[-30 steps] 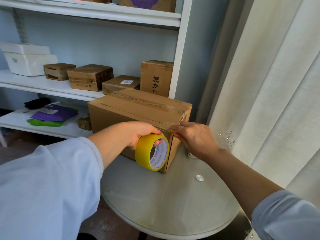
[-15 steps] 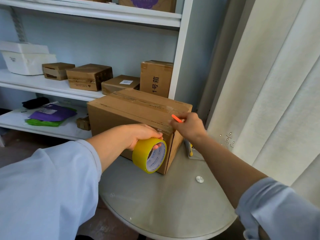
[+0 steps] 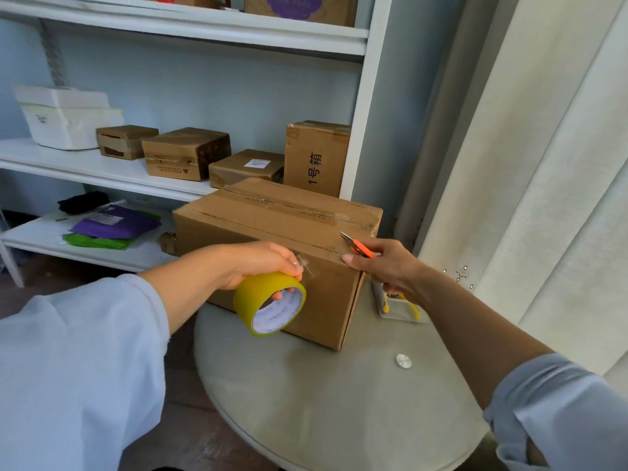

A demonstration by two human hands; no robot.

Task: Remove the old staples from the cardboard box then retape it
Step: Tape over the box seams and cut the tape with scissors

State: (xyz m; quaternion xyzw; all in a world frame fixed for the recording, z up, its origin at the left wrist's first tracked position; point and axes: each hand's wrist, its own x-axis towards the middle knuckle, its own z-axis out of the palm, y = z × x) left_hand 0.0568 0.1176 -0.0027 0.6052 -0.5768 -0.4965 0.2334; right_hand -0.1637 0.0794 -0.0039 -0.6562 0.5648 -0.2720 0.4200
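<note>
A closed brown cardboard box [image 3: 278,222] stands on a round pale table [image 3: 333,396], with clear tape along its top. My left hand [image 3: 251,263] grips a yellow tape roll [image 3: 268,302] against the box's front face, and a short clear strip sticks out from the roll by my fingers. My right hand [image 3: 384,266] holds small orange-handled snips [image 3: 356,246] at the box's top right front corner, blades pointing up and left over the top edge.
A clear tray [image 3: 401,307] with yellow items sits on the table right of the box, partly behind my right wrist. A small metal disc [image 3: 403,361] lies on the table. White shelves [image 3: 102,168] behind hold several cardboard boxes. A white curtain [image 3: 543,164] hangs at right.
My right hand rose from the box's side to its top front corner, and the orange snips came into sight. The left hand and tape roll stayed about where they were.
</note>
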